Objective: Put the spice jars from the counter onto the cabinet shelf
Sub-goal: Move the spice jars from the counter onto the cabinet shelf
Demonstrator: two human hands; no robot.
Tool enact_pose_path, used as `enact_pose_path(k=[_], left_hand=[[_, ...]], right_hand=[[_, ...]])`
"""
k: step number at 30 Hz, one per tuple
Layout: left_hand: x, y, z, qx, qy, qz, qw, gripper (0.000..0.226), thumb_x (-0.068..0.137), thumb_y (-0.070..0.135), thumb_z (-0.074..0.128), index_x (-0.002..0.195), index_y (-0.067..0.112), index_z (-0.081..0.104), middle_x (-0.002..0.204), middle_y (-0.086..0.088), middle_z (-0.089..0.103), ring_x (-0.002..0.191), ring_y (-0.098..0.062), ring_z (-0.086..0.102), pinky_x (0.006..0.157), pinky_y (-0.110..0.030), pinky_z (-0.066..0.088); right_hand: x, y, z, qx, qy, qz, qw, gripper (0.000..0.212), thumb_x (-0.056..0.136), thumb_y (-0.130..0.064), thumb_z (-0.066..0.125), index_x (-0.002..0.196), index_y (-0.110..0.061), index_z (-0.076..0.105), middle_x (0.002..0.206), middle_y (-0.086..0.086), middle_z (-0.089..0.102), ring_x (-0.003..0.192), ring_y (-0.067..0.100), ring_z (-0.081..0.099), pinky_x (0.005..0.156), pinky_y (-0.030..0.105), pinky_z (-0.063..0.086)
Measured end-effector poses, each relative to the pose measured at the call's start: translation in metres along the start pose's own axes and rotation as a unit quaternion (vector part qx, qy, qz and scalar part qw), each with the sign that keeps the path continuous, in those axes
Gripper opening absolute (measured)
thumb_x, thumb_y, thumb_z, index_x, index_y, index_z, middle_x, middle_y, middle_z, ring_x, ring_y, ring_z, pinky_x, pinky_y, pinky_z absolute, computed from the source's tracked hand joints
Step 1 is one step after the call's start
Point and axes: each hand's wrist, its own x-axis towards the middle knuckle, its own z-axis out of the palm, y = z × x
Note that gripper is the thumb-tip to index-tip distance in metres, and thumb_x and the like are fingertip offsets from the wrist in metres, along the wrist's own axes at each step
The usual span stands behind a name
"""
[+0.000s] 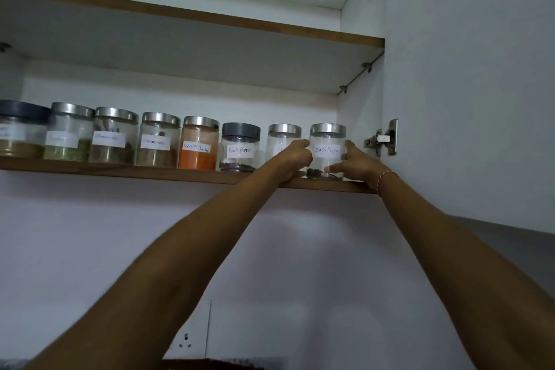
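As 8 jars line the cabinet shelf [126, 170], the left hand [295, 159] and right hand [359, 164] clasp the rightmost Black Pepper jar [327, 149] between curled fingers.

Home kitchen. Evidence: open wall cabinet with wood-edged shelves [192, 175], white interior, concealed door hinge [383, 138] on the open cabinet door [468, 84]. Lower shelf holds a row of glass spice jars with hand-written paper labels, e.g. red chilli powder jar [198, 144], black pepper jar [240, 149]. Wall socket [192, 336] below on the painted wall.
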Motion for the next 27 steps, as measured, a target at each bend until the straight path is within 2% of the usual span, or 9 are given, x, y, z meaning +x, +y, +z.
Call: enact_pose_path(k=[3,7,10,12,14,17,19,22,27], left_hand=[[0.005,-0.001,0.004,0.042,0.021,0.001,0.999,0.048,0.086,-0.01,0.033,0.131,0.002,0.045,0.128,-0.021,0.053,0.11,-0.031,0.051,0.095,-0.039,0.044],[0.008,-0.003,0.011,0.071,0.069,0.004,0.995,0.044,0.09,-0.002,0.031,0.13,0.004,0.047,0.127,-0.021,0.055,0.116,-0.036,0.053,0.098,-0.039,0.046],[0.007,-0.003,0.016,0.088,0.122,0.003,0.989,0.033,0.09,-0.001,0.035,0.116,-0.003,0.054,0.113,-0.025,0.059,0.092,-0.037,0.057,0.077,-0.032,0.045],[0.003,-0.002,0.02,0.153,0.167,0.0,0.974,0.021,0.09,0.002,0.04,0.101,-0.002,0.057,0.106,-0.022,0.061,0.092,-0.034,0.06,0.077,-0.033,0.047],[-0.003,-0.003,0.023,0.227,0.188,0.016,0.955,0.022,0.09,0.006,0.044,0.104,-0.001,0.059,0.11,-0.02,0.063,0.1,-0.034,0.061,0.085,-0.037,0.05],[-0.019,-0.007,0.022,0.279,0.215,0.062,0.934,0.03,0.091,0.007,0.043,0.117,0.003,0.057,0.116,-0.019,0.062,0.105,-0.033,0.06,0.086,-0.038,0.048],[-0.034,-0.013,0.012,0.334,0.246,0.11,0.903,0.033,0.093,0.009,0.04,0.122,0.005,0.054,0.115,-0.017,0.063,0.103,-0.033,0.06,0.085,-0.039,0.047],[-0.061,-0.032,-0.011,0.441,0.284,0.177,0.833,0.036,0.096,0.016,0.037,0.13,0.009,0.046,0.117,-0.013,0.062,0.106,-0.028,0.058,0.09,-0.039,0.044],[-0.111,-0.075,-0.077,0.52,0.291,0.187,0.781,0.044,0.099,0.026,0.031,0.141,0.012,0.034,0.142,-0.011,0.044,0.133,-0.024,0.038,0.109,-0.04,0.029]], right_hand=[[0.009,0.007,0.003,-0.003,-0.003,0.007,1.0,0.078,0.078,0.0,0.068,0.14,-0.006,0.021,0.135,0.016,0.043,0.125,0.029,0.044,0.094,0.032,0.04],[0.017,0.011,0.005,-0.03,-0.009,0.024,0.999,0.077,0.08,-0.006,0.069,0.141,-0.004,0.022,0.138,0.015,0.043,0.127,0.029,0.043,0.107,0.04,0.038],[0.017,0.013,0.008,-0.061,0.025,0.016,0.998,0.072,0.079,-0.014,0.071,0.139,-0.006,0.03,0.137,0.014,0.046,0.125,0.029,0.045,0.104,0.038,0.039],[0.013,0.01,0.011,-0.1,0.041,0.013,0.994,0.068,0.08,-0.02,0.071,0.136,-0.005,0.035,0.135,0.015,0.048,0.123,0.03,0.047,0.097,0.034,0.04],[0.007,0.008,0.013,-0.129,0.059,0.011,0.99,0.064,0.08,-0.021,0.071,0.132,-0.002,0.039,0.132,0.018,0.051,0.12,0.032,0.049,0.094,0.035,0.042],[-0.008,0.005,0.014,-0.126,0.123,-0.038,0.984,0.055,0.083,-0.015,0.067,0.129,0.0,0.04,0.126,0.022,0.055,0.115,0.035,0.053,0.089,0.036,0.045],[-0.023,0.003,0.021,-0.12,0.168,-0.102,0.973,0.053,0.085,-0.011,0.061,0.133,-0.002,0.039,0.126,0.02,0.055,0.115,0.034,0.052,0.09,0.037,0.044],[-0.044,-0.006,0.049,-0.169,0.212,-0.181,0.946,0.053,0.089,-0.013,0.055,0.138,-0.006,0.037,0.137,0.016,0.046,0.127,0.031,0.042,0.099,0.039,0.041],[-0.06,-0.052,0.118,-0.205,0.203,-0.226,0.93,0.056,0.092,-0.026,0.052,0.141,-0.007,0.034,0.151,0.016,0.029,0.142,0.028,0.024,0.113,0.042,0.026]])
